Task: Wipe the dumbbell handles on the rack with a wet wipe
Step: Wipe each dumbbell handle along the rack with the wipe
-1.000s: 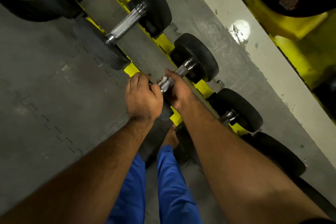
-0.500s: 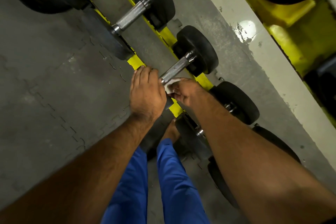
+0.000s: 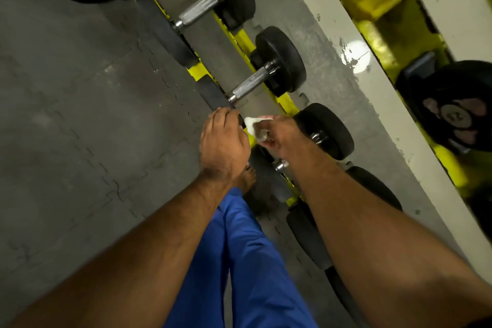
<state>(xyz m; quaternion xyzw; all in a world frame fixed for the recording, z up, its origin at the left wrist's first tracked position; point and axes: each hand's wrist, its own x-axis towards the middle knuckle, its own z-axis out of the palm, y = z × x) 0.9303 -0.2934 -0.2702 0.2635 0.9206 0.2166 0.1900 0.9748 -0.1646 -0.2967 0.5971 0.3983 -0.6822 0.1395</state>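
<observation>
Two grips: right hand (image 3: 282, 133) pinches wipe (image 3: 254, 126), left hand (image 3: 225, 141) curled, contents hidden.

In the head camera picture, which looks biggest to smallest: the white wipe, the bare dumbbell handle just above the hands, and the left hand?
1. Left hand, though it is nearer the camera.
2. Bare dumbbell handle.
3. White wipe, partly hidden in the right hand.

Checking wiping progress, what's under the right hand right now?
The right hand pinches a white wet wipe over a dumbbell whose far black head shows. The hand and wipe cover that dumbbell's handle, so it cannot be seen.
</observation>
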